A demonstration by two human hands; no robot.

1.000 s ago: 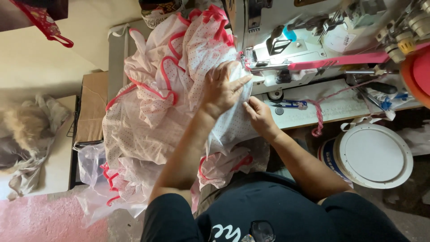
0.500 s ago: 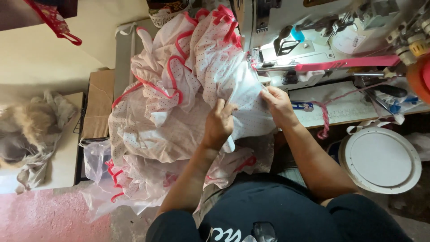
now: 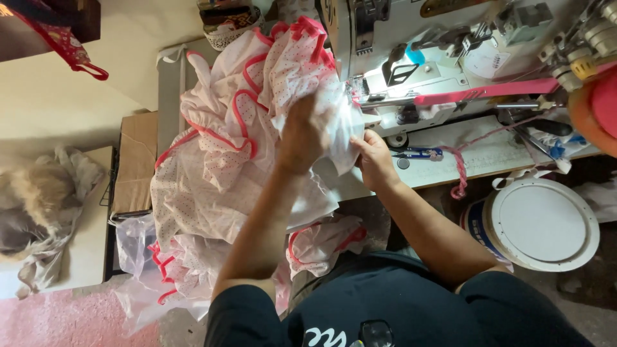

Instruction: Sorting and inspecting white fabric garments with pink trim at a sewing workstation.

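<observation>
A heap of white fabric with small red dots and pink-red binding [image 3: 225, 160] is piled on the table left of a white sewing machine [image 3: 418, 58]. My left hand [image 3: 305, 132] is blurred and grips a fold of this fabric near the top of the heap. At the machine's front my right hand [image 3: 371, 154] pinches the fabric's edge, just below the needle area. More of the same fabric hangs off the table toward my lap [image 3: 321, 241].
A pink strip [image 3: 488, 91] runs across the machine bed. Small blue snips [image 3: 418, 154] and a pink cord [image 3: 459, 170] lie on the table. A white lidded bucket [image 3: 540, 222] stands at the right. A cardboard box [image 3: 135, 160] and a clear plastic bag [image 3: 135, 247] sit at the left.
My left hand has risen from lower on the heap to its upper part, pulling fabric along. My right hand has shifted slightly down along the fabric's edge at the machine.
</observation>
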